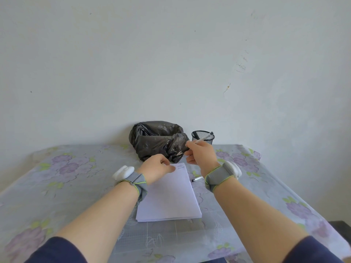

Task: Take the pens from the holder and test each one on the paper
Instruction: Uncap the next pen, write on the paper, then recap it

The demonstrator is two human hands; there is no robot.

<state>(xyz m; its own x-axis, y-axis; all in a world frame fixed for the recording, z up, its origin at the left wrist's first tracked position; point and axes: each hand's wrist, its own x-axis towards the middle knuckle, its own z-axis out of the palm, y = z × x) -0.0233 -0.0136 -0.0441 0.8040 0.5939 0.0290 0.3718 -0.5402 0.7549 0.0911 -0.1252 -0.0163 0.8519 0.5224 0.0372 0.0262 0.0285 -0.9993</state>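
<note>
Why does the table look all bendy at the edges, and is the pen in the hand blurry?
In the head view, the wide-angle lens curves the table edges; the pen in the right hand is a little soft, perhaps from motion; the light is soft and even, with no glare and only faint shadows beside the paper; the left hand looks sharp.

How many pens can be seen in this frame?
2. One pen is held in the right hand, in front of the mesh holder. Another pen lies on the tablecloth right of the paper, partly hidden by the wrist. The holder may hide more.
</note>
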